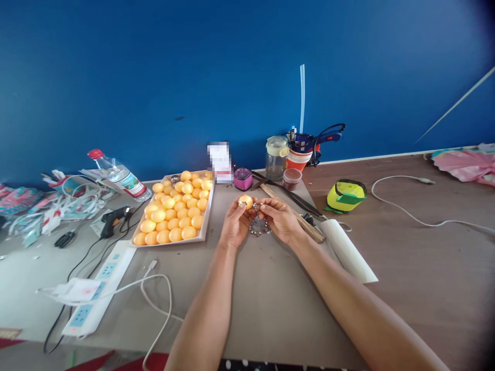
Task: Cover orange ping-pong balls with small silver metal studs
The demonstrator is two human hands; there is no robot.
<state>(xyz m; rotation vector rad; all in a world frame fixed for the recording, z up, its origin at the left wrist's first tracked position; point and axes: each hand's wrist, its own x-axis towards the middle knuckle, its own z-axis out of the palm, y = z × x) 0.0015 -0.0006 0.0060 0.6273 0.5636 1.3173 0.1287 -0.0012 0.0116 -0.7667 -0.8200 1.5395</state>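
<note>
My left hand (236, 222) is closed around an orange ball (245, 201) that looks like a table tennis ball, with small shiny bits on its top. Beside it, my right hand (279, 219) pinches at a string of small shiny metal pieces (260, 230), which hangs in a loop between both hands above the table. The exact piece between the right fingertips is too small to make out. To the left of my hands, a shallow box (209, 221) holds several more orange balls (176, 234).
On the left lie a power strip (93, 296), a glue gun (115, 219) and a leaning water bottle (124, 178). Behind my hands stand a purple container (243, 179), a lidded jar (277, 159) and paper cups (297, 158). A white roll (346, 250) and a yellow-green item (345, 197) are at right.
</note>
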